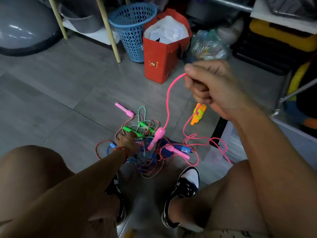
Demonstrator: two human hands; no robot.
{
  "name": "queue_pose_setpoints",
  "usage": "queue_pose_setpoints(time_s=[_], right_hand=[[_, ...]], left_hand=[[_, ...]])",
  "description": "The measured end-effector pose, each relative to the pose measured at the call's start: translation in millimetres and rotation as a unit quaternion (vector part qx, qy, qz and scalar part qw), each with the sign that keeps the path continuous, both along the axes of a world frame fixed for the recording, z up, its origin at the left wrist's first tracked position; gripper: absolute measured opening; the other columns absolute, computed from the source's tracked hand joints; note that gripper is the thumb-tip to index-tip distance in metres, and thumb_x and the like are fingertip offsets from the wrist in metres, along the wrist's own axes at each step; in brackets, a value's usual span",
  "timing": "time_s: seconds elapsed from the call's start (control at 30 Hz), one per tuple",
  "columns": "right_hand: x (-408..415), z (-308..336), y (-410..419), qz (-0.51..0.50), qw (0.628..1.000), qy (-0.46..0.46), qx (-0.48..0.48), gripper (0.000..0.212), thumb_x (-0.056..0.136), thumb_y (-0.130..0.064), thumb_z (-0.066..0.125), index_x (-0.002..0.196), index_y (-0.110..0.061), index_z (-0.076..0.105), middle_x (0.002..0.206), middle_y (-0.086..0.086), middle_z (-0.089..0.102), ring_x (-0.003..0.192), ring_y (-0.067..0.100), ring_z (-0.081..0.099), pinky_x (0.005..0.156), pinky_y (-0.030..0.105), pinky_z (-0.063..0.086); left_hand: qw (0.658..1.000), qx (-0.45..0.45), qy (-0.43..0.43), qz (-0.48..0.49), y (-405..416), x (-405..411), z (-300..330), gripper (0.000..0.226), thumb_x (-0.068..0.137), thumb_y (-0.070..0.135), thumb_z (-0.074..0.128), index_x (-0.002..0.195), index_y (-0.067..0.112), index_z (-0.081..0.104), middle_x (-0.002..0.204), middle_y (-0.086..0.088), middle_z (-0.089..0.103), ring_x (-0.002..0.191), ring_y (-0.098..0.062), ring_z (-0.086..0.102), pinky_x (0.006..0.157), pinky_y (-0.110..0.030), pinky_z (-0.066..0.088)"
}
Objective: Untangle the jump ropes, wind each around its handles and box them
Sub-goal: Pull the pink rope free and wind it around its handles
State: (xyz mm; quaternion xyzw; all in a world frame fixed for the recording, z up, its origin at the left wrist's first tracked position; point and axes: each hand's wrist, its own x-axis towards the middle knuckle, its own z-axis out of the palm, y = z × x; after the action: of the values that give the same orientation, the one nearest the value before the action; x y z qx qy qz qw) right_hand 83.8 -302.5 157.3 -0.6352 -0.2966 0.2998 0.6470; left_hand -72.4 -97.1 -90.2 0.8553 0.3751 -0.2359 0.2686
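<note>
The right hand was raised on the right, fingers curled into a pinching fist. The left hand reached low and far, its fingers hidden.

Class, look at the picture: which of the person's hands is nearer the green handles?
Left. The left hand rests in the tangle right beside the green handles; the right hand is raised well above, pinching the pink rope.

Both forearms are seen bare; no sleeves reach into view. A thin red thread band is worn round the left wrist, just behind the left hand. Nothing is worn on the right hand or its wrist. Legs are bare to the knees. Low sneakers, black w/ white panels & black laces, are worn: right shoe, left shoe mostly hidden by the arm.
</note>
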Motion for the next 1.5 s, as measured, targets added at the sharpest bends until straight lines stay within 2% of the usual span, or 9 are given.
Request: queue_pose_setpoints(time_s=[0.17,0.3,0.4,0.67,0.8,0.9,1.03,1.23,1.5], right_hand=[[-4.3,2.0,13.3,0.055,0.998,-0.035,-0.01,0.036,0.099,-0.018,0.052,0.066,-0.007,0.059,0.046,-0.005,0.025,0.039,0.011,0.018,0.043,0.023,0.019],[-0.9,5.4,11.0,0.011,0.999,-0.025,0.038,0.036,0.098,-0.015,0.053,0.063,-0.005,0.059,0.053,0.017,0.022,0.041,0.012,0.019,0.044,0.024,0.025],[10.1,3.5,4.0,-0.045,0.997,-0.015,0.055,0.036,0.096,-0.015,0.055,0.061,-0.008,0.059,0.052,0.011,0.027,0.041,0.014,0.018,0.045,0.025,0.027],[55.9,-65.7,8.7,-0.193,0.918,-0.205,-0.28,0.036,0.099,-0.035,0.053,0.079,-0.013,0.073,0.065,0.005,0.058,0.065,0.018,0.055,0.065,0.034,0.045],[65.7,-134.7,19.7,-0.131,0.853,-0.227,-0.451,0.034,0.093,-0.032,0.05,0.083,-0.006,0.07,0.095,0.02,0.07,0.089,0.031,0.066,0.074,0.034,0.052],[41.4,-199.6,26.4,0.021,0.813,-0.161,-0.559,0.029,0.095,-0.021,0.053,0.073,-0.004,0.063,0.096,0.025,0.066,0.089,0.027,0.064,0.053,0.024,0.035],[-7.0,-271.3,28.8,0.061,0.798,-0.072,-0.595,0.031,0.094,-0.023,0.052,0.109,-0.001,0.07,0.111,0.02,0.069,0.104,0.034,0.065,0.076,0.026,0.044],[-49.0,-338.6,28.4,-0.016,0.776,-0.097,-0.623,0.036,0.101,-0.032,0.054,0.122,-0.005,0.061,0.123,0.019,0.064,0.114,0.035,0.063,0.092,0.038,0.051],[-56.0,-351.2,30.9,-0.072,0.731,-0.208,-0.646,0.04,0.091,-0.036,0.066,0.122,-0.01,0.058,0.116,0.015,0.067,0.105,0.033,0.065,0.081,0.04,0.054]], left_hand=[[0.955,-0.217,-0.199,-0.039,-49.8,25.8,0.3,0.106,0.075,0.028,0.083,0.158,0.031,0.017,0.157,-0.002,0.03,0.143,-0.023,0.033,0.115,-0.043,0.036],[0.919,-0.278,-0.281,-0.007,-62.8,50.9,-12.2,0.04,0.087,0.024,0.073,0.125,0.017,0.062,0.111,0.001,0.064,0.105,-0.019,0.061,0.093,-0.035,0.049],[0.917,-0.287,-0.273,-0.048,-57.4,54.6,-10.7,0.01,0.096,0.028,0.063,0.095,0.019,0.063,0.091,-0.001,0.06,0.081,-0.01,0.054,0.076,-0.027,0.043],[0.884,-0.374,-0.184,0.211,-21.5,44.9,37.6,0.029,0.106,0.033,0.048,0.108,0.004,0.047,0.076,-0.014,0.065,0.054,-0.025,0.063,0.049,-0.031,0.053],[0.924,-0.309,-0.166,0.15,23.8,50.1,79.0,0.041,0.103,0.043,0.049,0.103,0.002,0.049,0.064,-0.011,0.05,0.041,-0.019,0.046,0.038,-0.021,0.041],[0.939,-0.314,-0.111,0.084,42.3,49.6,102.0,0.044,0.1,0.05,0.051,0.097,0.006,0.052,0.063,-0.008,0.047,0.045,-0.018,0.04,0.044,-0.02,0.036],[0.914,-0.364,-0.097,0.147,33.5,56.9,96.6,0.027,0.104,0.03,0.05,0.09,0.007,0.047,0.064,-0.008,0.044,0.042,-0.015,0.039,0.048,-0.022,0.034],[0.878,-0.428,-0.073,0.2,8.9,61.0,68.0,0.016,0.103,0.019,0.048,0.088,0.013,0.05,0.062,-0.003,0.054,0.048,-0.015,0.05,0.055,-0.026,0.042],[0.873,-0.42,-0.148,0.199,-2.3,75.1,69.3,0.01,0.103,0.013,0.052,0.093,0.015,0.049,0.074,-0.009,0.055,0.059,-0.019,0.05,0.055,-0.026,0.039]])
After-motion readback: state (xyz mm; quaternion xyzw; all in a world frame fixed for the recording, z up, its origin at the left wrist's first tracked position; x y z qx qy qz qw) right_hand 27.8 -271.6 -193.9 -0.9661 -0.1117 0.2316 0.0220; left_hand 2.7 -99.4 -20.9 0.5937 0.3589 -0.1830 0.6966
